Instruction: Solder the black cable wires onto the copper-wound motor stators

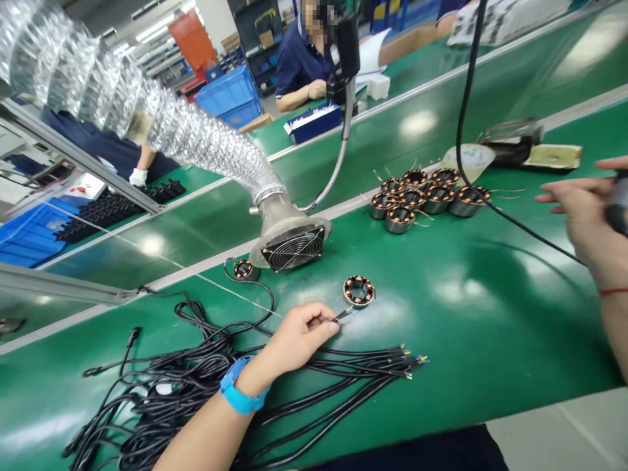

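Observation:
My left hand (307,333), with a blue band at the wrist, pinches the end of a black cable, whose thin coloured wires (346,313) stick out past the fingertips. Just beyond those wires, a stator (358,292) with copper windings lies on the green bench. Several cable ends with stripped coloured tips (405,361) lie below this hand. At the right edge, my right hand (586,212) is above the bench, some fingers stretched out to the left. It holds a dark rounded object (619,204), mostly cut off by the frame, so its kind is hidden.
Tangled black cables (186,373) cover the left bench. A fume duct with a fan grille (294,248) hangs over the middle, one stator (244,269) beside it. Several stators (412,196) are grouped behind. A black cord (464,131) hangs at right. Co-workers sit across the partition.

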The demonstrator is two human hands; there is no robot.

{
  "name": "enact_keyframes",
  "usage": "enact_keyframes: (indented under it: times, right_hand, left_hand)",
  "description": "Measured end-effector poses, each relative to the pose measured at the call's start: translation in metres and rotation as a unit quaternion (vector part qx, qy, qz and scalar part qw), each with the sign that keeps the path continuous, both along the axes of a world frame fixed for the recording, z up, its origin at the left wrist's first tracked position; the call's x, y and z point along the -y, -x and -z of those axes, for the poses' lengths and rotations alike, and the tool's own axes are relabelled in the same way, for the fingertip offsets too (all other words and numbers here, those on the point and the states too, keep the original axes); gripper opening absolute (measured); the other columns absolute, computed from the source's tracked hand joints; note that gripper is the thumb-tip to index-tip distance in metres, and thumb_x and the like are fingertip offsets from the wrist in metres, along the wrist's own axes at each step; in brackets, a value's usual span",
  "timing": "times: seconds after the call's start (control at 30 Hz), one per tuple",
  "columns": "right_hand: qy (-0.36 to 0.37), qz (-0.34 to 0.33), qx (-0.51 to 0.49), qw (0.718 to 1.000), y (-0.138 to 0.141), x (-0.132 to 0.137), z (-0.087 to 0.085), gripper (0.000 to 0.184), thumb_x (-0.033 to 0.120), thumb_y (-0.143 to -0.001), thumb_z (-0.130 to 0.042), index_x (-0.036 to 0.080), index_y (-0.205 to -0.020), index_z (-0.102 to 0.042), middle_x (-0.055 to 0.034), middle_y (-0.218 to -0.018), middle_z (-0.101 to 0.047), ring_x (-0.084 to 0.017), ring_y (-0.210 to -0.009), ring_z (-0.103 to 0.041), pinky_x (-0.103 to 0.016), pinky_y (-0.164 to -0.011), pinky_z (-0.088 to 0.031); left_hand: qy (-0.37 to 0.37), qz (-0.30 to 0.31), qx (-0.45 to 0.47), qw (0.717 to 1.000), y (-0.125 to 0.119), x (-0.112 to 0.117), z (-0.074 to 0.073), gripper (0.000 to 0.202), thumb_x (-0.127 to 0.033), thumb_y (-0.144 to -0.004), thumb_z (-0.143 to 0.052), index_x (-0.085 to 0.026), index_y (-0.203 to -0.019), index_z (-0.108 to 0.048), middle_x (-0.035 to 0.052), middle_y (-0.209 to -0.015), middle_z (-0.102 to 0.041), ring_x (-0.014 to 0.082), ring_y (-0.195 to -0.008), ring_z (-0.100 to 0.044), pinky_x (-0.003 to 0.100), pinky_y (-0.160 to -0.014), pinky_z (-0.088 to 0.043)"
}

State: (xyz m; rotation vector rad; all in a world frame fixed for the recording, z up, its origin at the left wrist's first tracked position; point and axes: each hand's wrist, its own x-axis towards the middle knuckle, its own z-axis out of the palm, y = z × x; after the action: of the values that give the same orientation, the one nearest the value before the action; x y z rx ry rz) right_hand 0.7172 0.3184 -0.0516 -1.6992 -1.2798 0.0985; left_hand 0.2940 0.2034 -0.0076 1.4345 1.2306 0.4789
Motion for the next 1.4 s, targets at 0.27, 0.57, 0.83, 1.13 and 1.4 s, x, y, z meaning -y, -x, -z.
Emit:
enact_keyframes:
  times: [0.27, 0.57, 0.83, 1.13, 1.4]
  right_hand:
    - [0.186, -0.007, 0.022, 0.982, -0.045, -0.076, 0.012, 0.04, 0.043, -0.093, -0.054, 0.014, -0.121, -0.052, -0.0056, -0.1, -0.058, -0.014, -0.087, -0.058, -0.035, -0.083, -0.053]
    - [0.241, -0.052, 0.062, 0.967, -0.072, -0.094, 0.029, 0.039, 0.043, -0.093, -0.054, 0.013, -0.119, -0.053, -0.0063, -0.103, -0.058, -0.014, -0.089, -0.058, -0.035, -0.082, -0.053]
    - [0.24, -0.094, 0.083, 0.963, -0.075, -0.109, 0.045, 0.041, 0.046, -0.093, -0.053, 0.013, -0.118, -0.053, -0.0057, -0.1, -0.057, -0.013, -0.084, -0.056, -0.032, -0.077, -0.053]
    - [0.262, -0.106, 0.093, 0.955, -0.066, -0.104, 0.031, 0.035, 0.04, -0.092, -0.057, 0.015, -0.116, -0.054, -0.0052, -0.1, -0.059, -0.013, -0.086, -0.058, -0.031, -0.079, -0.053]
    - [0.261, -0.098, 0.111, 0.954, -0.058, -0.099, 0.027, 0.032, 0.039, -0.093, -0.056, 0.014, -0.114, -0.055, -0.0048, -0.098, -0.059, -0.012, -0.085, -0.058, -0.03, -0.077, -0.053]
  left_hand:
    - [0.002, 0.001, -0.032, 0.999, -0.002, -0.003, 0.003, 0.029, -0.042, -0.077, -0.056, -0.013, -0.076, -0.055, -0.0019, -0.067, -0.044, 0.0104, -0.066, -0.038, 0.025, -0.065, -0.03]
    - [0.018, -0.003, -0.048, 0.999, -0.004, -0.006, 0.002, 0.029, -0.044, -0.076, -0.054, -0.015, -0.075, -0.051, -0.0029, -0.067, -0.039, 0.0104, -0.065, -0.034, 0.025, -0.064, -0.028]
    - [0.015, -0.003, -0.063, 0.998, -0.002, -0.008, 0.002, 0.028, -0.042, -0.076, -0.055, -0.015, -0.076, -0.051, -0.0019, -0.069, -0.042, 0.0109, -0.067, -0.036, 0.024, -0.065, -0.03]
    - [-0.007, -0.021, -0.069, 0.997, 0.001, -0.011, 0.003, 0.03, -0.044, -0.079, -0.056, -0.015, -0.075, -0.053, -0.0026, -0.066, -0.042, 0.0101, -0.064, -0.035, 0.024, -0.063, -0.028]
    - [0.004, -0.031, -0.076, 0.997, 0.001, -0.012, 0.005, 0.036, -0.05, -0.078, -0.056, -0.015, -0.076, -0.052, -0.0023, -0.066, -0.043, 0.0102, -0.064, -0.036, 0.024, -0.063, -0.029]
